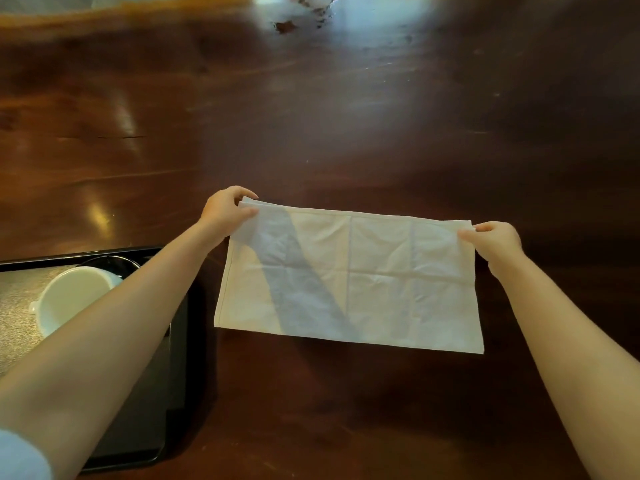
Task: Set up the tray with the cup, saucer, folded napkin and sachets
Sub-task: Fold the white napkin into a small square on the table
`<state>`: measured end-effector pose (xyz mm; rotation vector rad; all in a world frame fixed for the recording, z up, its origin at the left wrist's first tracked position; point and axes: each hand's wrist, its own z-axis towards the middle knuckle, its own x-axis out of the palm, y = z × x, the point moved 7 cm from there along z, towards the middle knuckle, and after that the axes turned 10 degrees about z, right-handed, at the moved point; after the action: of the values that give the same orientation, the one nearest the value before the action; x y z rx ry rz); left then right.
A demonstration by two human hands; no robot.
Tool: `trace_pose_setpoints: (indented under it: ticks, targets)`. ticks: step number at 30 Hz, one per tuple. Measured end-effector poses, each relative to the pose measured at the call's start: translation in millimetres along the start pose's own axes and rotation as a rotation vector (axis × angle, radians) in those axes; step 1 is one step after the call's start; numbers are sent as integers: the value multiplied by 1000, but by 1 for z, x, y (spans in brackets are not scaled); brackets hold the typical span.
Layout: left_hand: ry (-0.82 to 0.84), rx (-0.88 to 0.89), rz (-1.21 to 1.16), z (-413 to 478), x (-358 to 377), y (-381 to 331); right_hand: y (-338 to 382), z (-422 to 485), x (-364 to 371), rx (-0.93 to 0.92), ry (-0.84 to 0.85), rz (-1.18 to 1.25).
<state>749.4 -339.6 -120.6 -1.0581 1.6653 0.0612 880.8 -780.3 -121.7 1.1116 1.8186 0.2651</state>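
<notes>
dim warm light | glare on table [346, 98] | far edge blurred

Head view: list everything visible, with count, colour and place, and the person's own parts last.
napkin: one, white, creased, held up by its top corners over the table, right of the tray
tray: one, black with a grey speckled liner, bottom left
cup: one, white, on the tray
saucer: one, dark, under the cup
table: one, dark brown wood, glossy
left hand: pinching the napkin's top left corner
right hand: pinching the top right corner
</notes>
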Motion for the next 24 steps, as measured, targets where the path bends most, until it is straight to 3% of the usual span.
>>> trace_pose_setpoints:
  ticks: [5,24]
  targets:
    - [91,-2,-127,-1,-3,4,-3,-3,-5,-26,14,88]
    - [35,-62,-205,-6,-8,4,-16,-4,-16,-48,9,287]
